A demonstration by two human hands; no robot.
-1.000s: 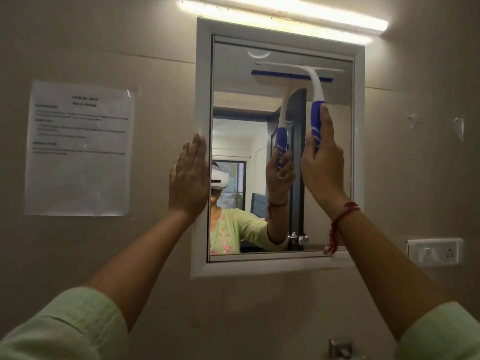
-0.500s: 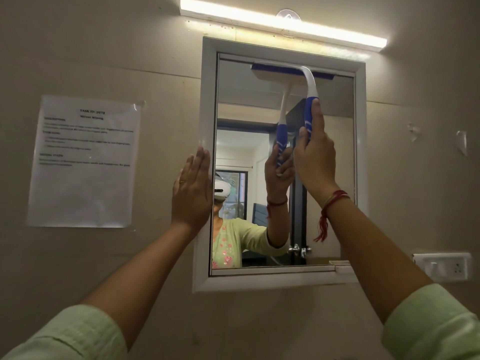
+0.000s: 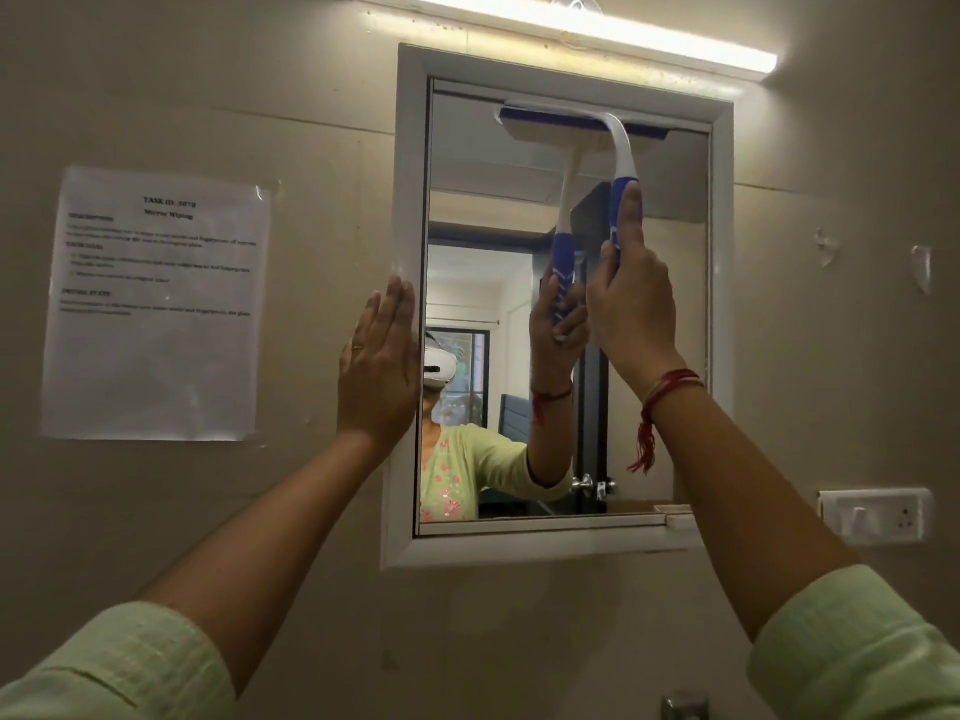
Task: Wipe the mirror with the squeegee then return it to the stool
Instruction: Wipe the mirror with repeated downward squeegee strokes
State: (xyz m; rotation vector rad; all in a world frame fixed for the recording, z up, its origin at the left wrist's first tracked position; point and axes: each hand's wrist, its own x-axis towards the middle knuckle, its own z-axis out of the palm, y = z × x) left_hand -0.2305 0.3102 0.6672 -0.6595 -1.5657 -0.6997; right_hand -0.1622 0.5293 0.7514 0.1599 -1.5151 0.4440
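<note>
A white-framed mirror (image 3: 488, 163) hangs on the beige wall. My right hand (image 3: 631, 309) grips the blue handle of a white and blue squeegee (image 3: 621, 148), thumb stretched up along it. The squeegee's blade lies flat against the glass at the mirror's top edge, right of centre. My left hand (image 3: 379, 366) rests flat, fingers together, on the mirror's left frame at mid height. The stool is out of view.
A lit tube light (image 3: 571, 18) runs above the mirror. A printed task sheet (image 3: 156, 304) is taped to the wall on the left. A white switch plate (image 3: 875, 522) sits at the lower right, and a metal tap top (image 3: 684, 706) shows at the bottom edge.
My right hand has pushed the squeegee upward, from a little below the top to the mirror's top edge. My left hand stays flat on the frame.
</note>
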